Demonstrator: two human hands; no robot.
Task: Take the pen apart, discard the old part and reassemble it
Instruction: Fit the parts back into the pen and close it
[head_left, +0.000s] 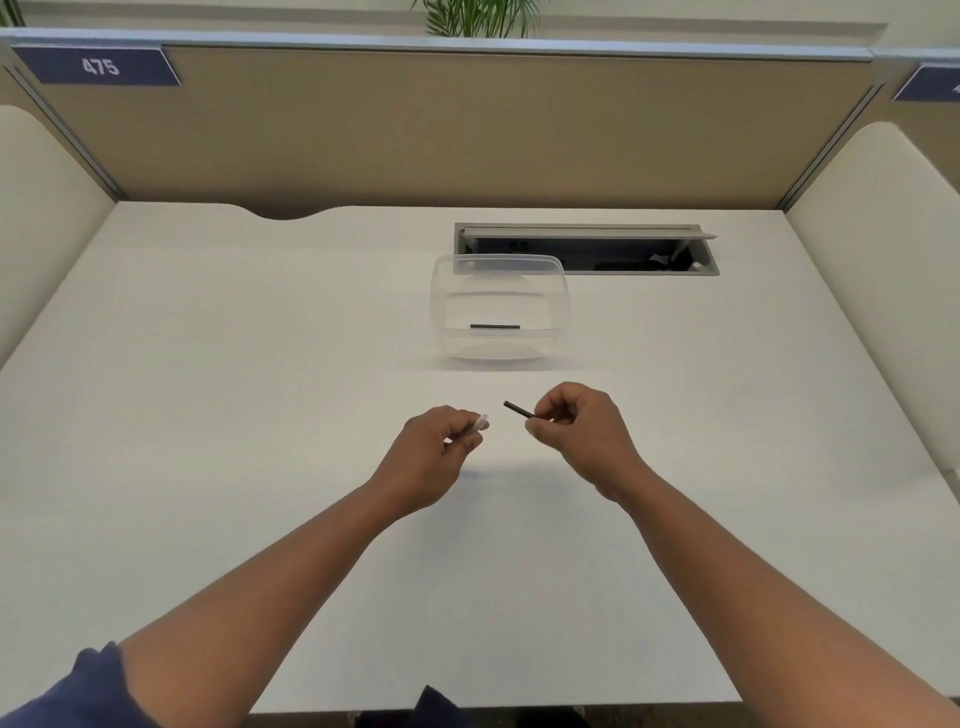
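Note:
My left hand (441, 447) grips a clear, whitish pen barrel (480, 423); only its open end pokes out toward the right. My right hand (576, 431) pinches a thin dark refill (518, 410), whose free end points left at the barrel. A small gap separates the two parts, and both are held above the white desk (260, 415). Behind the hands stands a clear plastic container (558, 299) with another thin dark stick (494, 327) lying flat inside it.
An open cable hatch (587, 248) is set into the desk behind the container. Beige partition panels (415, 130) close off the back and both sides. A label reading 475 (98, 66) hangs at the upper left.

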